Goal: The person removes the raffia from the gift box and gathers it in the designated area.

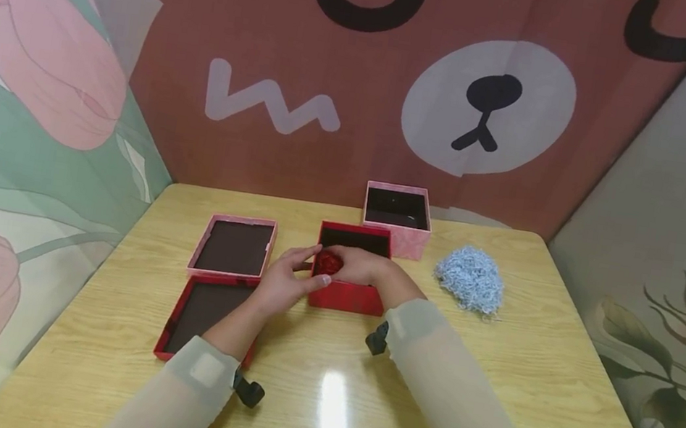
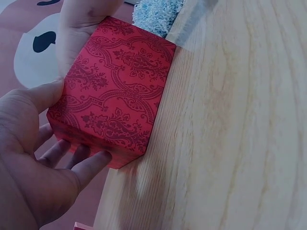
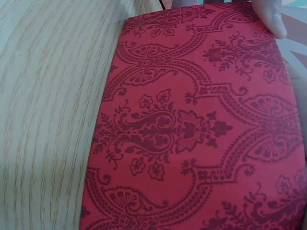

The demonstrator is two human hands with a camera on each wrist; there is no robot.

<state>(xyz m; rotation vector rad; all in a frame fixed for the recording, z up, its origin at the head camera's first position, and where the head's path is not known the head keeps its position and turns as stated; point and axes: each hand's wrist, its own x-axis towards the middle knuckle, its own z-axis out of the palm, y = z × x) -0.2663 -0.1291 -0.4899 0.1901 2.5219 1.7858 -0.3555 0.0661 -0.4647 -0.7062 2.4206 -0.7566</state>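
A red patterned box (image 1: 347, 297) stands upright on the table, its top uncovered and its inside dark. My left hand (image 1: 283, 283) holds the box at its left end, thumb at the rim and fingertips against the side wall, plain in the left wrist view. Over the box opening, my right hand (image 1: 362, 266) reaches in from the right and grips a round, crinkled red thing (image 1: 329, 263), perhaps an artificial rose, near the left inner wall. Its fingertips are hidden. The right wrist view is mostly filled by the box's red front (image 3: 192, 124).
A pink box (image 1: 410, 239) without its lid stands behind the red one. To the left lie a pink lid (image 1: 193, 270) and a red lid (image 1: 165, 356), insides up. Pale blue paper shreds (image 1: 472, 279) form a heap at the right. A printed wall closes off the table's back.
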